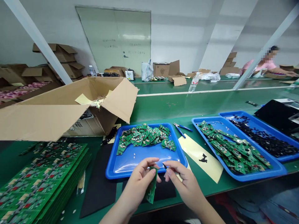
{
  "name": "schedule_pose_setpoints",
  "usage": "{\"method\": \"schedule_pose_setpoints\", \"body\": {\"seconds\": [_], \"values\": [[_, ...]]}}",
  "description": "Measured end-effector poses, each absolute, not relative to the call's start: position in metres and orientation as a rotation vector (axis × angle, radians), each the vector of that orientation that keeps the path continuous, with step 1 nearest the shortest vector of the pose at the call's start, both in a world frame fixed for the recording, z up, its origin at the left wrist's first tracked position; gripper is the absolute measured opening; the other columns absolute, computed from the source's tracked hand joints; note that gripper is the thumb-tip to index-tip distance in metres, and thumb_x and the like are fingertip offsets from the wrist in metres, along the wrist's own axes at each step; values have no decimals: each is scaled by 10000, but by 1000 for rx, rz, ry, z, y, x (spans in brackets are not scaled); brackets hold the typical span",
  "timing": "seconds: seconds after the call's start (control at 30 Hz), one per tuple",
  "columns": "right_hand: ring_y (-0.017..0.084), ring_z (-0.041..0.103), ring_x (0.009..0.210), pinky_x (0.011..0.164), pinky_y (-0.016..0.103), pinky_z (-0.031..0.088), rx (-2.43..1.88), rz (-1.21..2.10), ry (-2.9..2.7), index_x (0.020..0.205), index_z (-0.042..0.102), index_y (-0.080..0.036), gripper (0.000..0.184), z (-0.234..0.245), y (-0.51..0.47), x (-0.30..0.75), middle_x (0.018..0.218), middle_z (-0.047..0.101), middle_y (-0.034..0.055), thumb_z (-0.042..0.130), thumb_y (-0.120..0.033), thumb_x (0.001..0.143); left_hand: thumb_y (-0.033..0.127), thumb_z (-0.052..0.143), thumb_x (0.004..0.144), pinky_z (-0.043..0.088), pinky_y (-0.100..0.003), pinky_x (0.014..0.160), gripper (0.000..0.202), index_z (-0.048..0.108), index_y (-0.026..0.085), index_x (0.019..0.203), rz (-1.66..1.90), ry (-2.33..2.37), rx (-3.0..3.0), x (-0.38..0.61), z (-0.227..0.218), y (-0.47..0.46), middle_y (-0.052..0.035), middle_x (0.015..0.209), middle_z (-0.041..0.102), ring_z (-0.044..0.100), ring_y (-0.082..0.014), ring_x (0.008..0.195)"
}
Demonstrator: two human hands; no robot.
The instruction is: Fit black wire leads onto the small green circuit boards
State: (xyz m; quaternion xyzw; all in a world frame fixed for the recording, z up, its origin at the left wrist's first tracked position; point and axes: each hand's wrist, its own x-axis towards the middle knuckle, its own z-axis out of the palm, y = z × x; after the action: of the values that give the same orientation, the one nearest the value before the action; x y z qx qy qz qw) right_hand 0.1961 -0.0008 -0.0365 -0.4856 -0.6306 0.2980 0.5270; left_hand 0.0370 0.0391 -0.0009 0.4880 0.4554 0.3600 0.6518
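Observation:
My left hand [143, 179] is closed round a small green circuit board [151, 189], held tilted over the near edge of a blue tray [112, 165]. Just right of it, my right hand [181, 179] pinches a small black piece [164, 166] between thumb and fingertip; its exact kind is too small to tell. The two hands are close together, with the black piece a little apart from the board. Inside the blue tray lies a heap of green circuit boards [146, 135], beyond my hands.
At left, panels of joined circuit boards [35, 177] are stacked before an open cardboard box [98, 121]. Blue-handled pliers [183, 128] and yellow paper [191, 146] with black bits lie right of the tray. Farther right stand a board-filled tray [277, 168] and black parts [263, 133]. A person [268, 63] works behind.

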Motion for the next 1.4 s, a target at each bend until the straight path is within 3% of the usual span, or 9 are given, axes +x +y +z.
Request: {"method": "schedule_pose_setpoints", "body": {"seconds": [0.3,0.57,0.77,0.9,0.97,1.07,1.2,1.3,1.4], "values": [[151,610,622,614,253,486,-1212,847,-1590,1066,540,-199,187,-45,-4,193,675,597,-10,408,-263,950,385,752,675,426,-232,606,252,699,160,775,755,978,978,38,2,28,15,544,596,545,-122,548],[160,597,653,648,283,455,-1169,1178,-1552,1028,444,-213,122,-36,-5,197,685,584,-19,429,-274,924,389,772,650,414,-224,580,262,649,173,731,740,921,952,39,8,24,34,566,582,520,-98,511],[173,596,646,654,301,440,-1236,1282,-1492,971,420,-210,159,-33,-7,198,651,594,-16,462,-350,908,408,759,666,390,-214,527,281,637,169,748,702,902,986,40,6,25,25,598,592,507,-93,508],[191,634,685,703,322,463,-1307,1294,-1407,1053,382,-207,260,-33,-5,203,635,635,-20,513,-350,879,391,742,696,400,-221,548,253,640,166,750,670,905,1031,38,1,26,11,649,613,523,-91,515],[202,652,714,731,333,472,-1367,1245,-1432,1073,418,-198,266,-32,-4,208,646,661,-5,521,-331,866,371,737,707,419,-237,582,240,662,166,807,641,917,1038,36,0,26,8,688,612,535,-93,524],[210,664,718,707,323,485,-1453,1143,-1594,899,557,-198,146,-30,-2,217,698,688,36,485,-322,873,306,725,721,453,-275,702,281,683,167,961,564,946,1035,31,-5,25,-19,823,620,579,-113,609],[208,656,696,653,307,498,-1548,980,-1664,792,569,-208,197,-33,-4,227,716,675,44,427,-298,895,278,721,728,461,-315,761,533,568,220,1236,495,887,1032,23,-22,24,-59,1015,600,629,-158,746],[225,665,833,709,316,517,-1555,856,-1605,820,541,-216,186,-37,-11,229,800,671,60,405,-288,925,354,761,703,476,-326,742,759,415,243,1370,621,853,984,18,-34,26,-93,1062,624,665,-206,818],[237,636,1020,834,347,513,-1438,784,-1584,855,545,-226,156,-40,-17,223,966,658,88,419,-264,938,331,818,651,496,-314,730,832,411,229,1370,718,902,901,18,-33,27,-138,1116,657,678,-264,927]]}}
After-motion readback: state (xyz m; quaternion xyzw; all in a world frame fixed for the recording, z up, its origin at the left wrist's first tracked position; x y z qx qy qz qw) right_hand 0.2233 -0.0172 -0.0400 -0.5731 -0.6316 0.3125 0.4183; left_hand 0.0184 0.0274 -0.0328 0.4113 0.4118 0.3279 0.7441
